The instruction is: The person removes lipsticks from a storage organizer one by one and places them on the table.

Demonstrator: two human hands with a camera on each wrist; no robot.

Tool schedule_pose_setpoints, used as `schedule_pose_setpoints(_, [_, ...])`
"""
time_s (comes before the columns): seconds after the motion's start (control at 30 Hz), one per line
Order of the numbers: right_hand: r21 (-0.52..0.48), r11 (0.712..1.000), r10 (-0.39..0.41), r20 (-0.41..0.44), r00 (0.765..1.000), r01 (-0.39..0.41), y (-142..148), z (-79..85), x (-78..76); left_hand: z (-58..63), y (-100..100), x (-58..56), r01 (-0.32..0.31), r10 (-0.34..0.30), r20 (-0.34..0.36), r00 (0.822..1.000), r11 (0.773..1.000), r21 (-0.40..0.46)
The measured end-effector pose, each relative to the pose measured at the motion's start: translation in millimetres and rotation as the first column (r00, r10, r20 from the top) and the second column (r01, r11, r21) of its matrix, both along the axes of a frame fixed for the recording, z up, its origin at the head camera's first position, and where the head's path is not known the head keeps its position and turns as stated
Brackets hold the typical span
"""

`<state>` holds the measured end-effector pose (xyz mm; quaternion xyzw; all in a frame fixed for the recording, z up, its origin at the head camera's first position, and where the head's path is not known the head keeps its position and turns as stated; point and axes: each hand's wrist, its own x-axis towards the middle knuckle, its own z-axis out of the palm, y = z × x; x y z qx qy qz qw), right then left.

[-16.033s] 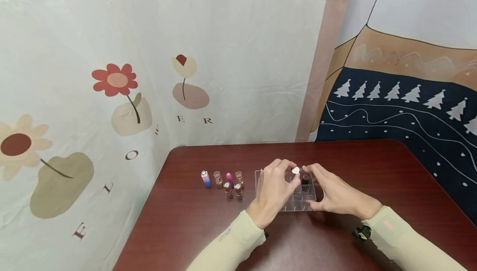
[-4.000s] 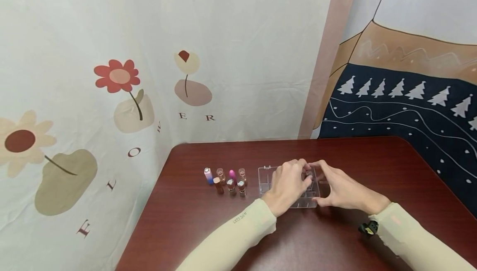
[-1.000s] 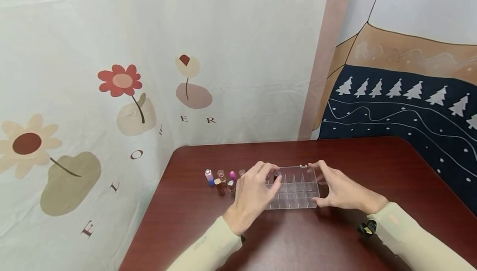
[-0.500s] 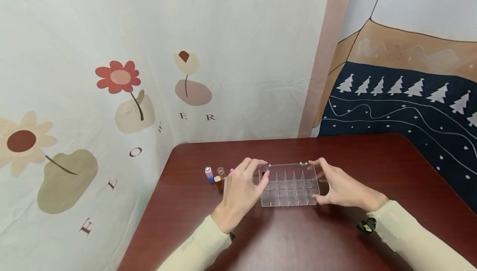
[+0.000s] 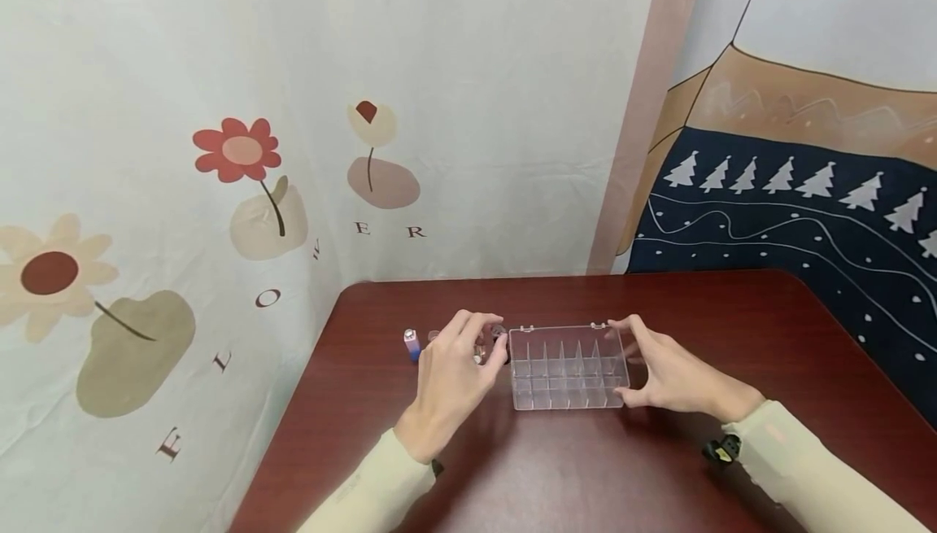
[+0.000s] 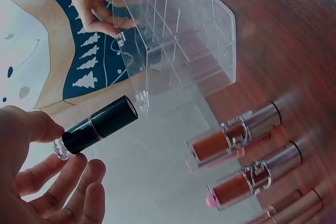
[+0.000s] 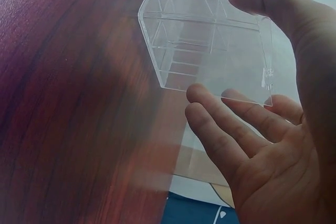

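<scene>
A clear plastic organizer box (image 5: 567, 378), divided into small compartments, sits on the table, and no tubes show in it. My right hand (image 5: 669, 370) grips its right end, thumb at the front and fingers at the back; the right wrist view shows the fingertips (image 7: 198, 94) against the wall. Left of the box, my left hand (image 5: 454, 370) pinches a black lipstick tube (image 6: 97, 129) by its clear, faceted end, between thumb and fingers. In the head view that tube is small and partly covered by the fingers.
Left of my left hand stands a pink-and-blue tube (image 5: 412, 344). Two lip gloss tubes with silvery caps, one gloss tube (image 6: 233, 135) above the other (image 6: 254, 179), appear in the left wrist view, beside a brown tube (image 6: 296, 208). A patterned cloth hangs behind the table (image 5: 586, 468).
My left hand has gone from the box's right compartments leftward, carrying the black lipstick tube clear of the box. Earlier it held a pale-topped tube; a brown one later stood among the others.
</scene>
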<state>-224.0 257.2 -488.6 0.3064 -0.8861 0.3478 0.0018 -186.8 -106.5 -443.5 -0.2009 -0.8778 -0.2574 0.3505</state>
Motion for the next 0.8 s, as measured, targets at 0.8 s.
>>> schedule_pose_setpoints(0.8, [0.014,1.0,0.0,0.013,1.0,0.0,-0.1,0.0,-1.2,1.4,-43.5,7.1,-0.112,0.114,-0.046,0.992,0.993,0.027])
